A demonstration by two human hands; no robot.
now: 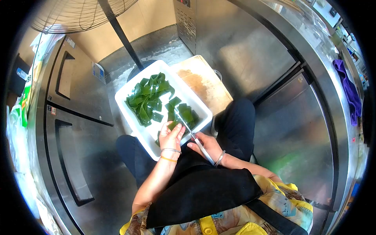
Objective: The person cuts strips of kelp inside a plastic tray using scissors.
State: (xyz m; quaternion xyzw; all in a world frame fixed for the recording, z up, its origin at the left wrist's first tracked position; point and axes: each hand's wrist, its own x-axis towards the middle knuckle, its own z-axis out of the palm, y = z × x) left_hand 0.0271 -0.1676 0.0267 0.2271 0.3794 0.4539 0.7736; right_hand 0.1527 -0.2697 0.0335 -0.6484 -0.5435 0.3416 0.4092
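Many green strips (145, 102) lie in a white tray (143, 135). The left hand (171, 136) pinches one strip; the right hand (208, 145) is closed around a knife (200, 145), its blade near this strip. Beside the tray is a pale board (213, 88).

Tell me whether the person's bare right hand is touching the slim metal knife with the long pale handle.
Touching. The head view shows the right hand gripping the knife by its handle, with no gap between.
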